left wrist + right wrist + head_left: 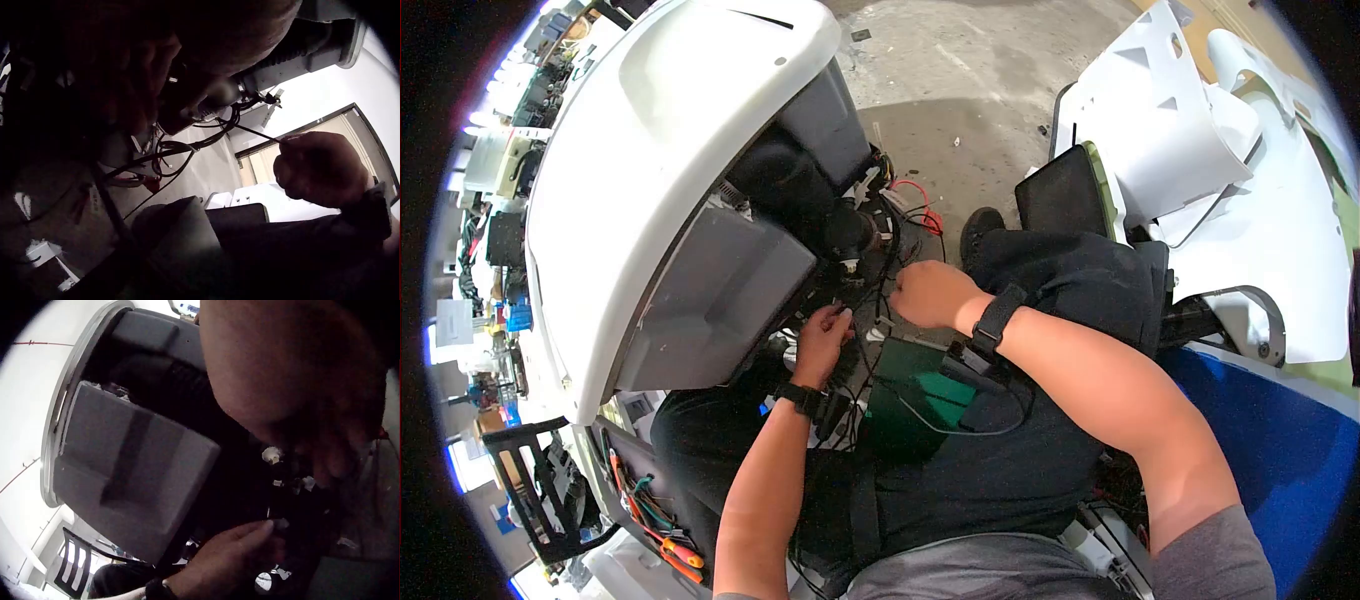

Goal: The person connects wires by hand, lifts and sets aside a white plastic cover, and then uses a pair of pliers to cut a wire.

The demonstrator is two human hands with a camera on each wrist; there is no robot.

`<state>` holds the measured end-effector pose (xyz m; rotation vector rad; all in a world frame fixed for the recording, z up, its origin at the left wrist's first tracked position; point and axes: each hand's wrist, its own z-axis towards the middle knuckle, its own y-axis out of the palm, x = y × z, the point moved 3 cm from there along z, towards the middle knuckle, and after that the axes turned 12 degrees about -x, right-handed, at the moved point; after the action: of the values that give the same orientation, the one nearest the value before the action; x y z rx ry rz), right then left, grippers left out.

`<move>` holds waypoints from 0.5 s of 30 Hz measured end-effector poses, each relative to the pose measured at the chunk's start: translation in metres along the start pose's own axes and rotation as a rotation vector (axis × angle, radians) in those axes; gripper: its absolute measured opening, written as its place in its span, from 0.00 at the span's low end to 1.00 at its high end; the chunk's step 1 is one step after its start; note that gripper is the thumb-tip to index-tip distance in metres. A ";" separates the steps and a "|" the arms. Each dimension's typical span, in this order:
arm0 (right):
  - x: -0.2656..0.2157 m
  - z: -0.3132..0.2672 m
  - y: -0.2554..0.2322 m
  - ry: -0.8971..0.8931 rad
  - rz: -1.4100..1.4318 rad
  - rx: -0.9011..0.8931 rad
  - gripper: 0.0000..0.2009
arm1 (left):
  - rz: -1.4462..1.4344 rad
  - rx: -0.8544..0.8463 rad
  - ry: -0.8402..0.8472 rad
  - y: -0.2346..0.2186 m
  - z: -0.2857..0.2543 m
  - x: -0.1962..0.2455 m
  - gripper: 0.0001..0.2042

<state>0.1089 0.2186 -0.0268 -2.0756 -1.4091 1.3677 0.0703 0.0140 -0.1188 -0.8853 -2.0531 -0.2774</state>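
My right hand (937,295) is curled, and in the left wrist view it pinches a thin black cable (257,133) drawn straight from a wire bundle (181,149). Left of it and lower, my left hand (820,345) has thumb and forefinger together on dark wiring at the underside of a large white-shelled machine (630,150). The right wrist view shows that left thumb (264,530) against the fingers; most of what it pinches is hidden. Loose black wires hang between the hands, with a red wire (933,220) beyond them.
A dark green board (910,385) lies below the hands, by the person's legs. Grey housings (720,290) jut from the machine. White shell parts (1150,120) and a blue panel (1260,430) stand at right. Orange-handled tools (682,555) lie at lower left.
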 end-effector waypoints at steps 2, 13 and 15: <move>0.010 0.007 0.009 0.002 -0.002 0.000 0.17 | -0.026 0.002 0.029 0.004 0.005 0.005 0.23; 0.018 0.008 0.010 0.042 0.110 0.026 0.14 | 0.344 0.178 0.107 0.009 0.027 0.044 0.23; 0.015 0.006 0.004 0.074 0.139 0.050 0.17 | 0.280 0.167 0.146 0.009 0.033 0.037 0.21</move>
<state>0.1070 0.2277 -0.0412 -2.2037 -1.2093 1.3482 0.0416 0.0549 -0.1112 -1.0039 -1.7644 -0.0163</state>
